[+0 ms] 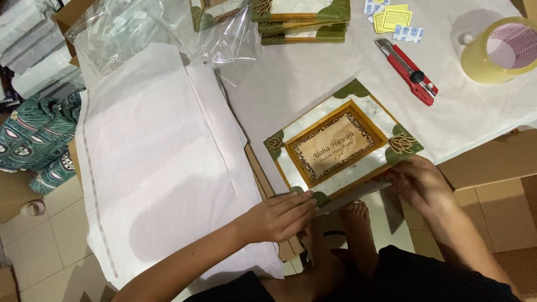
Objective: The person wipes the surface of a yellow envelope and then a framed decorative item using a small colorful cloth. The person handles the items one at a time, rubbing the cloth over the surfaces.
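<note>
At centre frame, our left hand (282,215) and right hand (418,182) grip the picture frame (341,146); next, we'd say, wrapping paper (162,156).

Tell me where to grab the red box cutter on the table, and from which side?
Grip the red box cutter across its long handle near the middle, coming from above. It lies flat on the white table cover, slanting from upper left to lower right, with bare cover along both long edges, so fingers can likely close across its narrow width. The end nearest the yellow notes looks metallic; avoid it.
</note>
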